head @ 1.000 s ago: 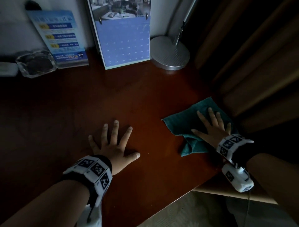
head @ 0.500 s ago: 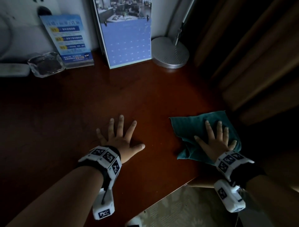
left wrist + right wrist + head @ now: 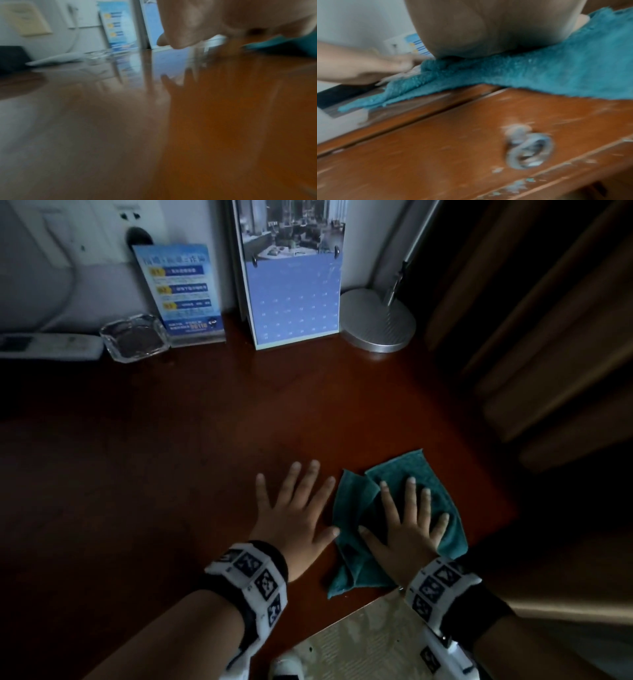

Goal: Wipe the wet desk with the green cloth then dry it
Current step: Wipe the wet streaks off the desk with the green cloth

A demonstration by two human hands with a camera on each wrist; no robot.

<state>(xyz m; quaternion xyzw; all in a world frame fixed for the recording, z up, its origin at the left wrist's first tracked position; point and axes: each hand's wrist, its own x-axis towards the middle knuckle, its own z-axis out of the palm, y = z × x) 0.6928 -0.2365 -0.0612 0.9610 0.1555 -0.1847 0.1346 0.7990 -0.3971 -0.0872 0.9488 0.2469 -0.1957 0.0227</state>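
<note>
A crumpled green cloth (image 3: 356, 501) lies near the front right corner of the dark red-brown desk (image 3: 205, 457). My right hand (image 3: 407, 522) presses flat on the cloth with fingers straight and spread. My left hand (image 3: 294, 508) lies flat on the bare desk just left of the cloth, its thumb touching the cloth's edge. In the right wrist view the cloth (image 3: 539, 74) bunches under my palm and hangs a little over the desk's front edge. The blurred left wrist view shows the glossy desk top (image 3: 223, 121) and a strip of the cloth (image 3: 278, 44).
Along the back wall stand a blue calendar (image 3: 294, 299), a blue leaflet stand (image 3: 185, 292), a glass ashtray (image 3: 135, 337), a white remote (image 3: 48, 345) and a round lamp base (image 3: 378, 320). Brown curtains (image 3: 548, 337) hang at the right. A drawer with a ring pull (image 3: 529, 152) sits under the desk edge.
My right hand has slid the cloth leftward along the desk's front, bunching it. The cloth now meets my left thumb. The left hand stays flat on the desk.
</note>
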